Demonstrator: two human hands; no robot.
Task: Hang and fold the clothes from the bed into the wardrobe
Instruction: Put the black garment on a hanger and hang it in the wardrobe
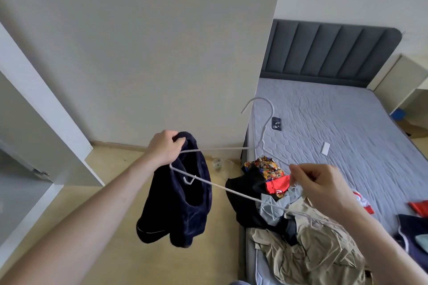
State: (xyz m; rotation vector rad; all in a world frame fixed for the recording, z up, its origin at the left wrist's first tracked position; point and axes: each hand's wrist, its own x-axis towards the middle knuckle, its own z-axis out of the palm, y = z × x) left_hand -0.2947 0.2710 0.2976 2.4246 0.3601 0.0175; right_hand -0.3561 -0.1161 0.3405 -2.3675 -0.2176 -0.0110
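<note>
Head view: your left hand (165, 146) grips one end of a thin white wire hanger (231, 149) together with a dark navy fleece garment (183, 192) that dangles beside the bed (324, 122). Your right hand (322, 186) pinches the hanger's other shoulder over the heaped clothes (301, 233). Keep the hanger level and feed its free shoulder into the opening. Both forearms reach forward, outstretched.

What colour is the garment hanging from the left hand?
Dark navy garment, clearest in the head view.
</note>
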